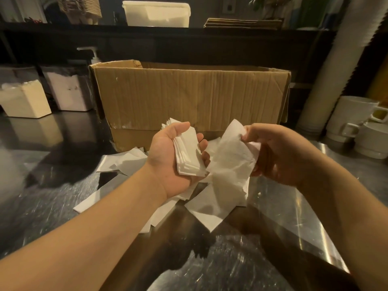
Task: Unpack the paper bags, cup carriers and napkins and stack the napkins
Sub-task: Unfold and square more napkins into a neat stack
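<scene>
My left hand [168, 158] is palm up and grips a small stack of folded white napkins [189, 153] above the steel counter. To its right, my right hand [270, 152] pinches one unfolded, crumpled napkin [228, 158] by its top edge, so it hangs beside the stack. Several loose white napkins [205, 213] lie scattered on the counter beneath both hands. Behind them stands an open brown cardboard box [189, 97]; its inside is hidden from here.
The steel counter [63, 185] spreads to the left and front. White mugs [352, 118] and a tall sleeve of cups [336, 66] stand at the right. Plastic containers [25, 101] and a pump bottle [94, 55] sit at the left. A dark shelf [168, 32] runs behind.
</scene>
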`<action>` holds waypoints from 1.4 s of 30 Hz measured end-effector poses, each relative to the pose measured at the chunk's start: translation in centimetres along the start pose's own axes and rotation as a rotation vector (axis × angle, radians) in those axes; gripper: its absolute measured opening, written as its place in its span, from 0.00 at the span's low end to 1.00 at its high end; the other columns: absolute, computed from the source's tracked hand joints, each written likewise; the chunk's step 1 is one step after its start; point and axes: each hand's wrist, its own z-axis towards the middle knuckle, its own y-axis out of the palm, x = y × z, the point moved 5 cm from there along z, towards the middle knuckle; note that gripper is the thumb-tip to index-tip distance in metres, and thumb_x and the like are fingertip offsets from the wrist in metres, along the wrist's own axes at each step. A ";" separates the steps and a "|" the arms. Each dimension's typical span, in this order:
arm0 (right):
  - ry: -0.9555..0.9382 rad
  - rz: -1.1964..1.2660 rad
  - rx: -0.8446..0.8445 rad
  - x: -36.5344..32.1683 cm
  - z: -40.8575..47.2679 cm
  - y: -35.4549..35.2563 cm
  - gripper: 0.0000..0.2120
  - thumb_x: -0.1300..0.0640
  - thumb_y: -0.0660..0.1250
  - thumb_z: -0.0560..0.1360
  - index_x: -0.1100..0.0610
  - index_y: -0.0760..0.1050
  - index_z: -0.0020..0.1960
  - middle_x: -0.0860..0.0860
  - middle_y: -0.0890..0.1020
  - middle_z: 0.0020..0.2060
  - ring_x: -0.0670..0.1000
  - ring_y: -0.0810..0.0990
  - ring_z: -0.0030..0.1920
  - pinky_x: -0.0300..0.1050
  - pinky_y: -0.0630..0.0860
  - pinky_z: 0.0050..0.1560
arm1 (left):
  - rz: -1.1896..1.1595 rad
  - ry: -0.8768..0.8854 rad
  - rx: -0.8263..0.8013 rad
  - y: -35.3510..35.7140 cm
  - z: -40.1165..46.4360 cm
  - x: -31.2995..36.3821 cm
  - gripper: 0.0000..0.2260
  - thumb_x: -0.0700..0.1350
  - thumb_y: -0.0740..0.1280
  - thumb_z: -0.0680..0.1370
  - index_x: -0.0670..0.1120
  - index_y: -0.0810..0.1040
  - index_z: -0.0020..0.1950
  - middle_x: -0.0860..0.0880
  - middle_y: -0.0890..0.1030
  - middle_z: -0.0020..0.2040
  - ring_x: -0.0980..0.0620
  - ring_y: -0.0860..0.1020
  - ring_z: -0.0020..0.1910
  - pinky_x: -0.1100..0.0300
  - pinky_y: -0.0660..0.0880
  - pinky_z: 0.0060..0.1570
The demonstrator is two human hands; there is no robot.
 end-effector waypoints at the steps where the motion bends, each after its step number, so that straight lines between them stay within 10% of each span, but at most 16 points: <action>1: 0.041 0.054 -0.143 0.0 -0.3 0.6 0.13 0.61 0.63 0.74 0.63 0.74 0.58 0.57 0.82 0.41 0.52 0.80 0.33 0.40 0.79 0.32 | -0.010 0.020 0.017 -0.1 0.0 0.1 0.11 0.49 0.67 0.76 0.42 0.79 0.48 0.44 0.81 0.42 0.48 0.79 0.39 0.52 0.75 0.54; 4: 0.115 -0.074 -0.284 0.7 -0.5 1.5 0.14 0.62 0.62 0.78 0.65 0.74 0.62 0.57 0.85 0.37 0.51 0.79 0.28 0.39 0.76 0.26 | -0.042 0.078 0.035 0.0 0.2 0.4 0.09 0.47 0.67 0.77 0.42 0.78 0.49 0.45 0.79 0.44 0.47 0.79 0.43 0.51 0.75 0.59; 9: 0.146 -0.997 -0.016 2.4 1.1 1.4 0.08 0.53 0.68 0.80 0.54 0.78 0.57 0.52 0.84 0.46 0.51 0.84 0.40 0.40 0.79 0.33 | 0.021 0.003 -0.009 -0.3 0.3 0.1 0.15 0.51 0.67 0.75 0.42 0.77 0.56 0.45 0.79 0.44 0.47 0.73 0.37 0.55 0.73 0.41; 12: 0.091 -1.133 0.048 2.4 1.2 1.7 0.13 0.47 0.71 0.78 0.52 0.79 0.59 0.47 0.81 0.45 0.48 0.82 0.44 0.39 0.80 0.37 | 0.037 -0.013 -0.022 -0.4 0.4 0.0 0.18 0.51 0.68 0.73 0.44 0.75 0.59 0.45 0.78 0.44 0.48 0.73 0.37 0.55 0.73 0.42; 22: 0.100 -1.149 0.004 3.0 1.4 2.5 0.23 0.43 0.79 0.70 0.53 0.80 0.59 0.49 0.83 0.47 0.50 0.82 0.46 0.46 0.83 0.49 | 0.053 -0.014 -0.012 -0.4 0.3 -0.3 0.20 0.50 0.69 0.70 0.43 0.76 0.59 0.45 0.78 0.44 0.48 0.73 0.36 0.55 0.72 0.42; 35: -0.236 -0.823 -0.383 0.7 -0.5 2.6 0.09 0.57 0.71 0.78 0.46 0.83 0.56 0.39 0.84 0.53 0.43 0.82 0.57 0.41 0.79 0.61 | 0.153 -0.027 -0.090 -0.1 0.1 -0.2 0.19 0.51 0.68 0.73 0.42 0.78 0.59 0.44 0.79 0.46 0.46 0.76 0.39 0.53 0.75 0.45; 42: -0.477 -0.484 -0.137 -1.0 -0.3 1.8 0.09 0.52 0.70 0.72 0.53 0.81 0.51 0.47 0.85 0.49 0.49 0.84 0.52 0.49 0.82 0.56 | 0.320 -0.153 -0.269 1.1 -1.0 -1.5 0.16 0.51 0.72 0.68 0.43 0.87 0.50 0.41 0.82 0.47 0.42 0.81 0.43 0.45 0.78 0.50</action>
